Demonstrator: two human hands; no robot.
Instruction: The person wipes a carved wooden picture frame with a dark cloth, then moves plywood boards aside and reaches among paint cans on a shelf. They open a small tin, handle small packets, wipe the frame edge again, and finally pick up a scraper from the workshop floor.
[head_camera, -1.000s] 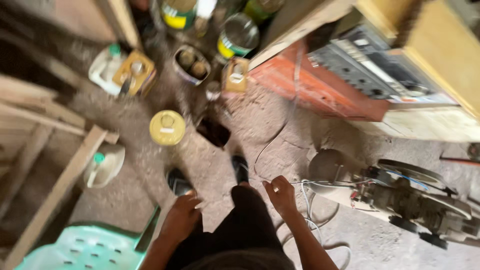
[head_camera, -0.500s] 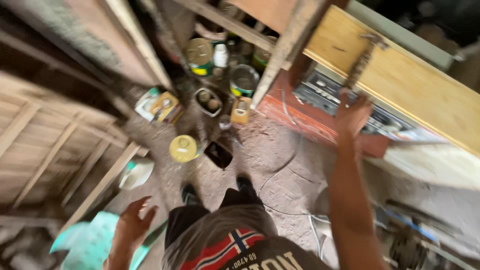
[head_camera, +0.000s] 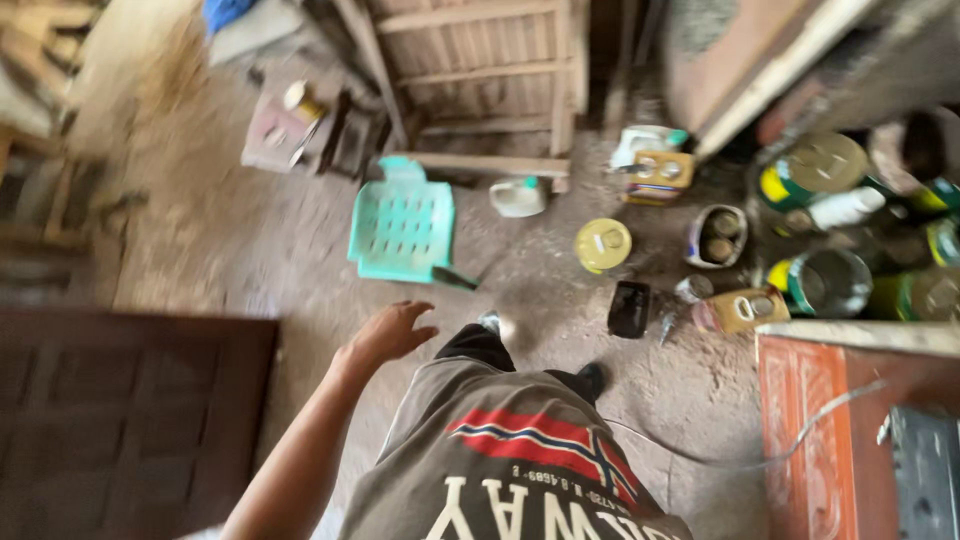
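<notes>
Left hand (head_camera: 390, 330) out in front of the body, fingers loosely spread, palm down, holding nothing, hanging above the dirt floor (head_camera: 230, 240). Right hand not in view.

Nearest thing to the left hand: mint-green plastic chair (head_camera: 402, 228), lying on the floor just beyond the fingertips, not touched. Dark wooden panel (head_camera: 120, 420) lies flat on the floor to the hand's left.

Two shoes (head_camera: 592, 378) visible below the shorts, standing on the floor.

Containers on the floor, right of the chair:
- white plastic jug (head_camera: 518, 196), closed, beside the wooden frame (head_camera: 480, 80)
- yellow round lid or lidded tin (head_camera: 602, 245), contents not visible
- black rectangular object (head_camera: 629, 308) right next to the feet, can't tell what it is
- open small can (head_camera: 716, 236), roundish brown lumps inside
- tan rectangular tin (head_camera: 660, 175) with two caps on top
- tan rectangular tin lying on its side (head_camera: 745, 308), one cap
- open green-and-yellow paint can (head_camera: 826, 284), inside looks dark and dirty
- closed green-and-yellow paint can (head_camera: 815, 165), lid on
- white bottle (head_camera: 846, 208) lying between the two paint cans

More cans at the right edge, too blurred to count.

Red-orange cabinet (head_camera: 810, 420) at lower right, pale wire (head_camera: 740, 455) running across the floor to it.
</notes>
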